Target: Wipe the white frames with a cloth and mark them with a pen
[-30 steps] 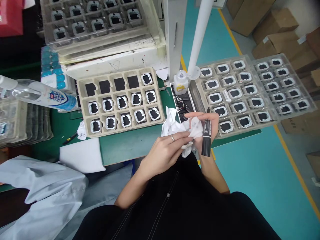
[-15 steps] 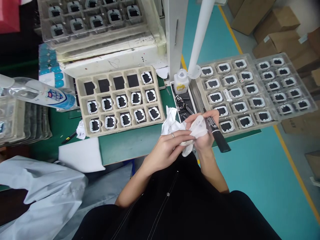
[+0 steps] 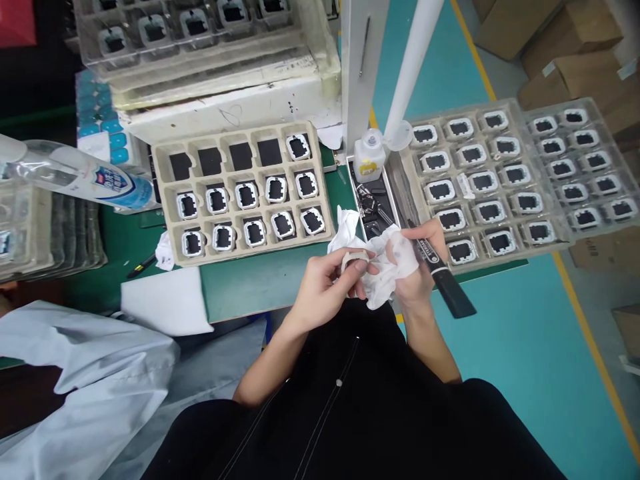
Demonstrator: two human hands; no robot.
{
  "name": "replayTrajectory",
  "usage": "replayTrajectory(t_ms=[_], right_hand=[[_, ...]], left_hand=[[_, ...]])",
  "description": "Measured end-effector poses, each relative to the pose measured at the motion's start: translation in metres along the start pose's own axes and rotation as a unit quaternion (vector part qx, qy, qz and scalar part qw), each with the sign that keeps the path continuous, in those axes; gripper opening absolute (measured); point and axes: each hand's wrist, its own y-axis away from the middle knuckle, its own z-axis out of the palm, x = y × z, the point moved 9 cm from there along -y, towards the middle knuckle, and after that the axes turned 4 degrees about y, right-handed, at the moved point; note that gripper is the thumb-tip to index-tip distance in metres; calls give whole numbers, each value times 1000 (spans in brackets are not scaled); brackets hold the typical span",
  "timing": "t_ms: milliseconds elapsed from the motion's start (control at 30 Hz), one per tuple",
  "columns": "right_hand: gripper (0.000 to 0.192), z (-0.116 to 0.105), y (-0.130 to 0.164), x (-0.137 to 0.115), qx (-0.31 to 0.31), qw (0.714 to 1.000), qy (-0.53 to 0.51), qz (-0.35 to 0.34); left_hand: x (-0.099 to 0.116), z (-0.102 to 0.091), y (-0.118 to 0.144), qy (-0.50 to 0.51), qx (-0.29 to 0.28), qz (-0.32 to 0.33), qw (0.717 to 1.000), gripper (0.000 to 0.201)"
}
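The person's left hand (image 3: 327, 283) is pinched shut on a small pale frame part (image 3: 353, 259), thumb and fingertips closed on its rim, just over the near edge of the green table (image 3: 250, 290). The right hand (image 3: 413, 263) is closed too, gripping a crumpled white cloth (image 3: 387, 263) that wraps over its fingers and touches the frame part, while a black marker pen (image 3: 443, 273) is tucked in the same hand, its cap pointing down and to the right past the table edge. Both hands meet above the lap, in front of a narrow metal tray (image 3: 373, 203) of small dark bits.

To the left of the hands lies a beige tray (image 3: 160, 200) with black-centred frames in its two near rows and one in the far row's right corner. To the right sits a clear plastic tray (image 3: 500, 257) full of the same parts, sticking out over the teal floor (image 3: 500, 373). A small white bottle (image 3: 369, 157) stands beside a white pole (image 3: 413, 63). At far left a clear water bottle (image 3: 75, 180) lies on its side, and a white foam pad (image 3: 163, 308) rests at the near table edge
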Motion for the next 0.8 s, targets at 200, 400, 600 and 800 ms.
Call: replayTrajectory(t_ms=[200,400,600,800], right_hand=[[13,24,14,-27,-106,994,3,-8],[16,32,13,-37,-135,990,29,12],[11,31,11,-40,-120,990,70,-16],[11,31,12,-41,-112,989,89,-34]], left_hand=[[9,-1,0,-38,8,41,998,26],[16,-4,3,-126,17,85,988,26],[27,-4,6,-229,40,138,963,24],[24,-2,9,-302,67,164,937,32]])
